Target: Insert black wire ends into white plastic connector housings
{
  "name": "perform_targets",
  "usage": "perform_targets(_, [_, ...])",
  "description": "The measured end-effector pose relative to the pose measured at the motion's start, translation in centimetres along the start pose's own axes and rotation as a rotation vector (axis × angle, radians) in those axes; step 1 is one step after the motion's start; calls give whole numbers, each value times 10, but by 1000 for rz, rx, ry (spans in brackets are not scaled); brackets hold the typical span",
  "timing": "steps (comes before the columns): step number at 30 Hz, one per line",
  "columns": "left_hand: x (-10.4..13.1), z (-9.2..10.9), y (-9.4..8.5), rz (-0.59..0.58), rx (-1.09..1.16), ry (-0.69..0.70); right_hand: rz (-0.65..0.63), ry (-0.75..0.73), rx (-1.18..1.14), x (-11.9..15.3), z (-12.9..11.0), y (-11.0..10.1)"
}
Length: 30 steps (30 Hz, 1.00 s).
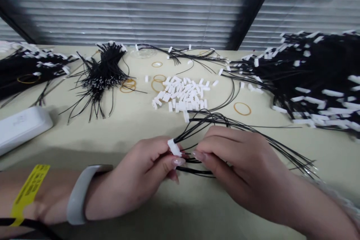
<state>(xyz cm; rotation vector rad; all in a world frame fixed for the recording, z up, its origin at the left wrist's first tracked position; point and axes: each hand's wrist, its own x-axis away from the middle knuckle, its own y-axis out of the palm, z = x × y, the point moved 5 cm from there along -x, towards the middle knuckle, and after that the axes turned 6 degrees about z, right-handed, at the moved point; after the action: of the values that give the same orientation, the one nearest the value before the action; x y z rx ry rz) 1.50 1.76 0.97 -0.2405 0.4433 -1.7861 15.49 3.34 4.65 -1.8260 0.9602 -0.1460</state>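
Observation:
Between the thumb and fingers of my left hand (149, 174) is a white plastic connector (174, 147), tilted, with several thin black wires (206, 120) running out of it to the right. My right hand (239, 165) is closed, thumb and index finger pinched on a black wire just right of the connector. The exact spot where the fingertips meet the wire is partly hidden. More black wires pass beneath both hands. Just beyond them lies a loose pile of small white connectors (185, 92).
Large bundles of black wires with white connectors lie at the right (315, 78) and far left (17, 69). A tied wire bunch (104, 69) is left of the pile. Rubber bands (242, 108) are scattered about. A white device (24, 127) sits at left; window blinds (135, 7) stand behind.

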Motion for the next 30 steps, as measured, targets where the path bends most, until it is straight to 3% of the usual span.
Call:
perform_targets(10, [3, 3, 1, -33, -164, 87, 15, 25, 77, -1, -6, 5])
perform_targets(16, [2, -1, 4, -46, -48, 9, 39, -11, 109, -2, -5, 11])
perform_targets(18, [0, -4, 4, -28, 65, -63, 104, -26, 122, -3, -4, 3])
perform_targets(20, [-2, -9, 3, 23, 194, -153, 248, -24, 141, -4, -1, -15])
perform_targets(22, [-3, -11, 0, 108, 304, -209, 424, 50, 137, -4, 9, -39])
perform_targets(24, [-4, -11, -4, 193, 364, -209, 487, 198, 93, -5, 27, -56])
perform_targets(26, [-5, -10, -8, 254, 375, -178, 316, 339, 30, -8, 47, -57])
perform_targets(29, [-5, -9, -11, 304, 398, -144, -204, 402, -39, -6, 64, -31])
perform_targets(30, [-5, -10, -11, 310, 417, -140, -300, 395, -81, -5, 64, -22])
